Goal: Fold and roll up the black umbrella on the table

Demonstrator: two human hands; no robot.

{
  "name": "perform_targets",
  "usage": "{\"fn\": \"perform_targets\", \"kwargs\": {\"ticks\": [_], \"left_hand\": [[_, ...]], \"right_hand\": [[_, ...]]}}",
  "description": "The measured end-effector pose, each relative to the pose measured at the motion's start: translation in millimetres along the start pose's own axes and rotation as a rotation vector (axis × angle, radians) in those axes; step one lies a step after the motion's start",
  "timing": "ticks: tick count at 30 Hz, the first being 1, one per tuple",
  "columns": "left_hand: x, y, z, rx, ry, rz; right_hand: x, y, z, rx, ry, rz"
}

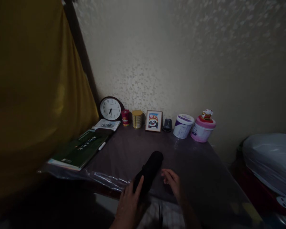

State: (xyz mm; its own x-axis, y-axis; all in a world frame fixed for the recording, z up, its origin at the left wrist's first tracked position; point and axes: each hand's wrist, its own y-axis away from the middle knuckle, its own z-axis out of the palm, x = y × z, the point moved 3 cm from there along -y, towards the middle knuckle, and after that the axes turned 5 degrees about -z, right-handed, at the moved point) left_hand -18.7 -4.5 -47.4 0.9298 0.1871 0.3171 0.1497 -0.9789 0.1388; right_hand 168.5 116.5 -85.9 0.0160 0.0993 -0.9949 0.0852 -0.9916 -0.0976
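Note:
A black folded umbrella (152, 165) lies slanted over the near edge of the table, its far end pointing away to the right. My left hand (130, 202) grips its near end, with the thumb and fingers laid along the dark fabric. Just right of the umbrella, and apart from it, my right hand (172, 182) hovers with its fingers curled together. Whether anything small is between those fingertips is too dark to make out. A thin black cord (160, 213) hangs below, between my two forearms.
The dark table (131, 146) has a clear plastic cover. At its back stand a clock (110, 108), a red can (125, 117), a yellow-lidded jar (137, 119), a framed panda picture (153, 121) and two tubs (183, 126). A green book (81, 148) and white marker (102, 146) lie left.

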Motion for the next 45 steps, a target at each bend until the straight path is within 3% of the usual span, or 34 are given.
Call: {"fn": "perform_targets", "kwargs": {"ticks": [5, 9, 16, 20, 28, 34, 40, 45], "left_hand": [[-6.3, 0.8, 1.1, -0.104, -0.021, -0.098], [-5.3, 1.2, 2.2, -0.159, -0.016, -0.128], [-10.3, -4.1, 2.4, -0.123, 0.112, -0.022], [-15.4, -9.9, -4.1, -0.054, 0.121, 0.042], [-10.5, -20.2, -19.4, 0.011, 0.081, 0.016], [-11.3, -23.7, -19.9, 0.033, 0.097, 0.026], [-18.6, -25.4, -11.6, 0.023, 0.323, 0.011], [-24.3, -27.8, -2.7, -0.030, 0.637, 0.015]], "right_hand": [[-11.0, 0.7, 3.8, 0.008, 0.021, 0.006], [-31.6, -6.9, 21.9, -0.027, 0.069, -0.089], [-69.5, -19.2, 72.2, -0.319, 0.443, -0.377], [-76.2, -24.6, 80.8, -0.367, 0.561, -0.416], [-80.1, -43.4, 79.6, -0.349, 0.459, -0.395], [-78.3, -46.1, 77.5, -0.281, 0.254, -0.384], [-81.5, -31.1, 46.6, -0.233, 0.085, -0.199], [-60.5, -27.7, 10.3, -0.071, 0.100, -0.146]]}}
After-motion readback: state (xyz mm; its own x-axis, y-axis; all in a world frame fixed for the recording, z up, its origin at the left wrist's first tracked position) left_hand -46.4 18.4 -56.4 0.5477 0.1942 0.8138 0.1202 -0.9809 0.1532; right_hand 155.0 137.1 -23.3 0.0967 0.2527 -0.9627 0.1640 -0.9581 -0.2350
